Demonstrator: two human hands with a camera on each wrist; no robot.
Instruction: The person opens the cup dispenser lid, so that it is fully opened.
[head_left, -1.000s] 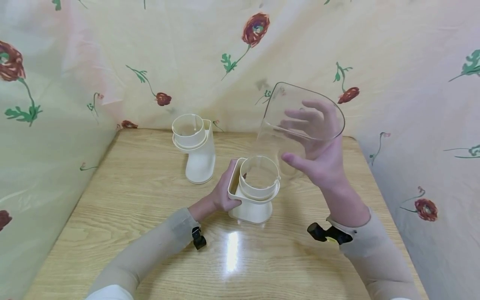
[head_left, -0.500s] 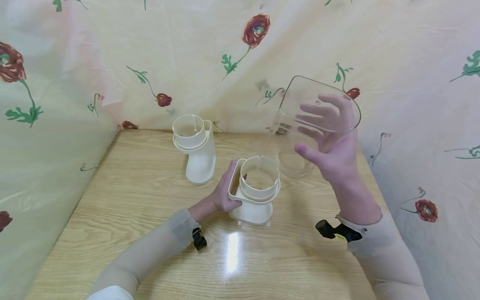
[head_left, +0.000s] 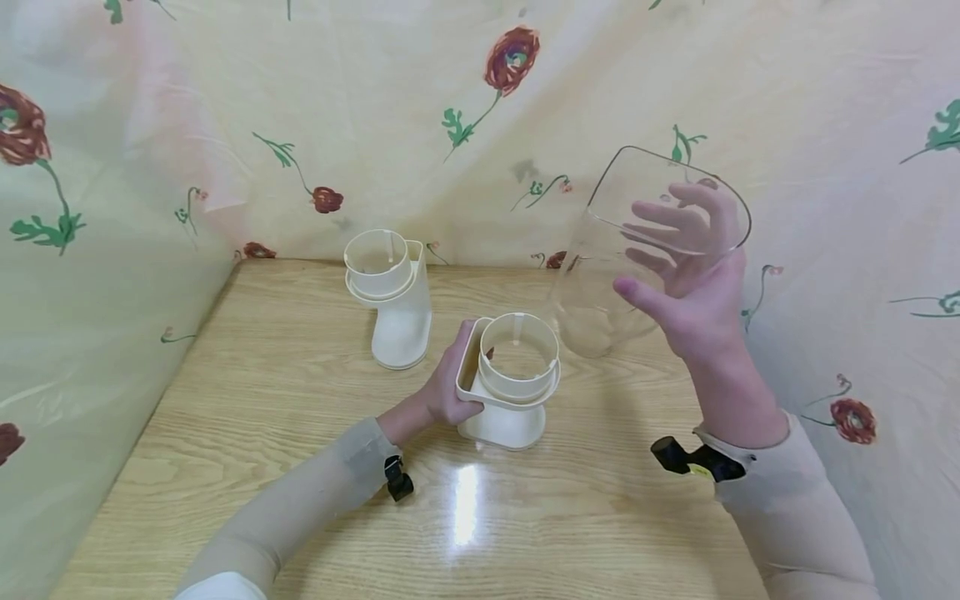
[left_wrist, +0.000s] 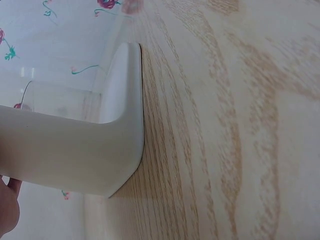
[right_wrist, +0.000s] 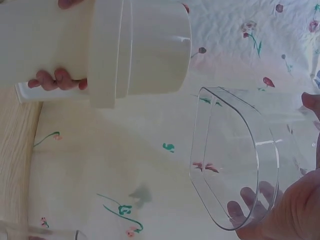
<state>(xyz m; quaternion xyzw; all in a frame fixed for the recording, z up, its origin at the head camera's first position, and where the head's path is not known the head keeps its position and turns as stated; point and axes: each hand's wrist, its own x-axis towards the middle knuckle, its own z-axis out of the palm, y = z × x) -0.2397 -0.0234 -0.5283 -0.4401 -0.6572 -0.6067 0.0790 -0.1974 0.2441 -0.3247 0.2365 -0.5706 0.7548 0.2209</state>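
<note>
My left hand (head_left: 450,387) grips the upright of a cream plastic stand (head_left: 512,425) from the left. The stand's foot is on the table, and a round collar rises from its top. In the left wrist view, the stand's wall (left_wrist: 65,150) fills the left side. My right hand (head_left: 701,292) holds a clear container (head_left: 667,179) in the air, right of the stand, with thumb and fingers spread round its side. In the right wrist view, one end of the clear container (right_wrist: 267,145) has an angular rim, and it is apart from the stand's collar (right_wrist: 155,50).
A matching cream stand (head_left: 401,325) stands at the back left of the wooden table (head_left: 300,350). Another clear vessel (left_wrist: 62,100) stands beyond the held stand. Flowered fabric (head_left: 405,108) hangs round the back and sides.
My right hand has moved rightward with the clear container, away from the stand. My left hand and both stands have stayed in place.
</note>
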